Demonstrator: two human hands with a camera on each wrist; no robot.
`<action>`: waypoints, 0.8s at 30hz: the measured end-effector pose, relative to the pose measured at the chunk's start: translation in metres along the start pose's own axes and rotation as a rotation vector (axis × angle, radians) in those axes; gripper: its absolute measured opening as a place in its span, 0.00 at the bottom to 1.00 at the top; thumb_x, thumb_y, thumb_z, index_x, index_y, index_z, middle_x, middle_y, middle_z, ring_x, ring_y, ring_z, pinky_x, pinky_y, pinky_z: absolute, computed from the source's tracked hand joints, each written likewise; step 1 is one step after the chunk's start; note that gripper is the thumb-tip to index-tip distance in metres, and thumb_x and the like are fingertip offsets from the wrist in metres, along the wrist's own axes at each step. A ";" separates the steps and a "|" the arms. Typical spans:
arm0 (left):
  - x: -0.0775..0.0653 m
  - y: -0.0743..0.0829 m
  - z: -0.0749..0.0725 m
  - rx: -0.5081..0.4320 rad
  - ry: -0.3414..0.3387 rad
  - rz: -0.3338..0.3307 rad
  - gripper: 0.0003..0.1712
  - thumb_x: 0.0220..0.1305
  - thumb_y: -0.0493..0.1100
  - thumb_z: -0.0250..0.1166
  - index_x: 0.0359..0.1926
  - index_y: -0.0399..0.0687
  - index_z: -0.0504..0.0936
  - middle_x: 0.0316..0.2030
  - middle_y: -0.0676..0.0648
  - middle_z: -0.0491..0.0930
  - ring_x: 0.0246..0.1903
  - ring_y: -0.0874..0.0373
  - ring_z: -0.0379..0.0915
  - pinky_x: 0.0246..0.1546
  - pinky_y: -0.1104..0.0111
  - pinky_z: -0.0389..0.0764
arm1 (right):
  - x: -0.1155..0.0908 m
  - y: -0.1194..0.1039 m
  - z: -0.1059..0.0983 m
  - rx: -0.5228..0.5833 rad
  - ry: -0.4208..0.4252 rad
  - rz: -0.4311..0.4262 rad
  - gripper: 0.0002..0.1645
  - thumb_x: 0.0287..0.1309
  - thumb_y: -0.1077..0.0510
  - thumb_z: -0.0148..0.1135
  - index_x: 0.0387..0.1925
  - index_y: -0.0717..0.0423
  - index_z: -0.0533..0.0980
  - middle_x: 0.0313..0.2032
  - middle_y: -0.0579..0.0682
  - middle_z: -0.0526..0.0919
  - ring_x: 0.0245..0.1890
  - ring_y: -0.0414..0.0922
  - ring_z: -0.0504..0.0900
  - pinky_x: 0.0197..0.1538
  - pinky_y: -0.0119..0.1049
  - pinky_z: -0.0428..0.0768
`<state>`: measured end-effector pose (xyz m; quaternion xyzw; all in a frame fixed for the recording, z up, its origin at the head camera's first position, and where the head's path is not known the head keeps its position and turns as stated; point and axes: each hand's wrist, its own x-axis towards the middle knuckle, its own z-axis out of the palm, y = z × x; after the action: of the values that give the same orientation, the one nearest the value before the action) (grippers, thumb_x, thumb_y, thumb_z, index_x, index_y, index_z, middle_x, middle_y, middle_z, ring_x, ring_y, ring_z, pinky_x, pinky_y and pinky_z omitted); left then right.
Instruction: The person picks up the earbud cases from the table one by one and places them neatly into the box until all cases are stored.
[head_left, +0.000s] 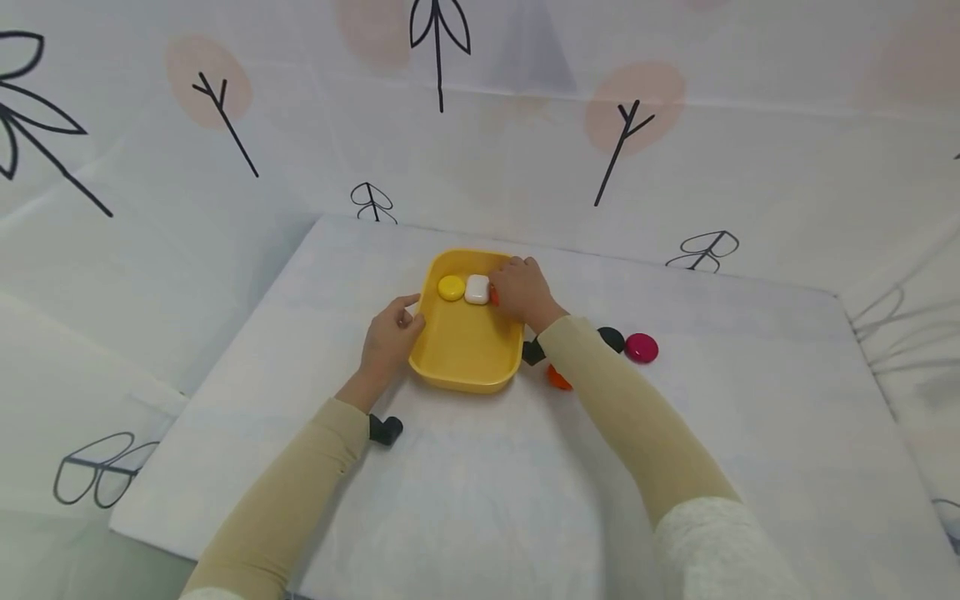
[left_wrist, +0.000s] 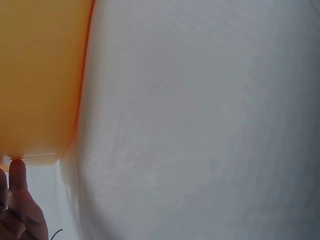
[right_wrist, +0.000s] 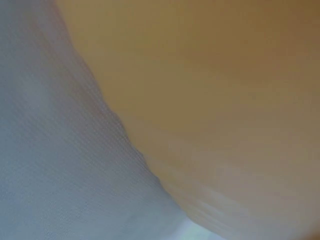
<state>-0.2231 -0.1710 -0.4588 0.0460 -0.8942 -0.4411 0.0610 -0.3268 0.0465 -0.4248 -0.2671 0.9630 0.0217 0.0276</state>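
Note:
A yellow tray [head_left: 467,354] sits on the white table. Inside, along its far end, lie a round yellow piece [head_left: 452,288] and a white rounded-square piece [head_left: 477,289]. Beside them my right hand [head_left: 519,292] reaches over the right rim and pinches an orange-red piece [head_left: 494,296], mostly hidden by its fingers. Against the tray's left wall rests my left hand [head_left: 392,335], its thumb and forefinger touching the outside. In the left wrist view, a fingertip [left_wrist: 18,172] meets the tray's wall [left_wrist: 40,90]. A blurred yellowish surface fills much of the right wrist view.
To the right of the tray, by the right forearm, lie an orange disc [head_left: 558,377], partly covered by the sleeve, a dark disc [head_left: 612,338] and a magenta disc [head_left: 641,347]. A patterned cloth [head_left: 510,167] rises behind the table's far edge.

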 end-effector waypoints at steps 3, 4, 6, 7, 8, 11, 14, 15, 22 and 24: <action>0.000 0.000 -0.001 -0.001 0.001 -0.002 0.25 0.66 0.49 0.55 0.63 0.54 0.73 0.28 0.49 0.71 0.23 0.55 0.64 0.24 0.68 0.67 | 0.000 0.000 -0.001 0.024 0.005 -0.003 0.15 0.61 0.54 0.58 0.48 0.53 0.76 0.44 0.53 0.81 0.45 0.52 0.70 0.52 0.45 0.66; 0.000 0.000 0.000 -0.001 0.001 -0.003 0.25 0.66 0.49 0.55 0.63 0.54 0.73 0.28 0.49 0.71 0.23 0.55 0.65 0.24 0.68 0.67 | 0.000 0.000 -0.001 0.032 0.008 -0.005 0.15 0.61 0.53 0.59 0.48 0.53 0.76 0.44 0.53 0.81 0.45 0.53 0.70 0.52 0.45 0.66; 0.001 -0.001 0.000 -0.001 0.002 -0.003 0.25 0.66 0.49 0.55 0.64 0.54 0.73 0.28 0.49 0.71 0.23 0.55 0.64 0.24 0.68 0.67 | -0.001 0.001 -0.002 0.042 0.015 -0.009 0.14 0.61 0.53 0.59 0.47 0.53 0.75 0.43 0.53 0.80 0.45 0.52 0.70 0.52 0.45 0.66; 0.002 -0.001 0.000 -0.003 0.003 -0.003 0.25 0.66 0.49 0.55 0.63 0.54 0.73 0.29 0.49 0.71 0.23 0.55 0.65 0.24 0.68 0.67 | -0.001 0.001 -0.002 0.044 0.018 -0.011 0.14 0.60 0.53 0.60 0.47 0.53 0.75 0.42 0.53 0.80 0.45 0.52 0.70 0.52 0.45 0.66; 0.002 -0.002 0.001 -0.004 0.004 -0.001 0.25 0.66 0.49 0.55 0.63 0.54 0.73 0.29 0.49 0.71 0.23 0.56 0.64 0.24 0.68 0.67 | -0.002 0.001 -0.002 0.044 0.020 -0.013 0.14 0.60 0.52 0.60 0.46 0.53 0.75 0.42 0.53 0.80 0.45 0.52 0.70 0.52 0.45 0.66; 0.003 -0.004 0.002 -0.003 0.006 0.006 0.25 0.66 0.49 0.55 0.63 0.55 0.73 0.29 0.49 0.71 0.23 0.56 0.64 0.24 0.68 0.67 | -0.003 0.000 -0.002 0.049 0.021 -0.018 0.15 0.59 0.52 0.60 0.46 0.53 0.74 0.41 0.52 0.78 0.45 0.52 0.69 0.53 0.45 0.66; 0.003 -0.005 0.002 -0.003 0.007 0.010 0.25 0.66 0.49 0.55 0.63 0.55 0.73 0.29 0.49 0.71 0.24 0.56 0.64 0.24 0.69 0.67 | -0.004 0.000 -0.002 0.054 0.024 -0.023 0.16 0.59 0.53 0.61 0.47 0.53 0.74 0.41 0.52 0.77 0.45 0.52 0.69 0.53 0.45 0.66; 0.003 -0.005 0.002 -0.003 0.007 0.011 0.25 0.66 0.49 0.55 0.63 0.55 0.73 0.29 0.49 0.71 0.24 0.56 0.64 0.24 0.69 0.67 | -0.004 0.000 -0.002 0.056 0.026 -0.024 0.17 0.58 0.53 0.61 0.47 0.53 0.73 0.41 0.52 0.77 0.45 0.52 0.69 0.53 0.45 0.66; 0.003 -0.006 0.002 -0.017 0.005 0.009 0.25 0.66 0.49 0.55 0.64 0.54 0.73 0.29 0.49 0.71 0.24 0.56 0.64 0.24 0.69 0.67 | -0.007 0.001 0.000 0.104 0.059 -0.049 0.18 0.54 0.52 0.66 0.45 0.52 0.73 0.41 0.51 0.75 0.44 0.50 0.70 0.53 0.46 0.67; 0.002 -0.005 0.002 -0.021 0.003 0.007 0.25 0.66 0.50 0.55 0.64 0.54 0.73 0.29 0.49 0.71 0.24 0.56 0.65 0.25 0.68 0.67 | -0.008 0.001 0.000 0.139 0.066 -0.057 0.20 0.52 0.50 0.67 0.45 0.51 0.73 0.42 0.50 0.75 0.44 0.49 0.70 0.51 0.46 0.68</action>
<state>-0.2255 -0.1732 -0.4638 0.0429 -0.8897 -0.4501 0.0642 -0.3206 0.0517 -0.4241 -0.2926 0.9545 -0.0549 0.0149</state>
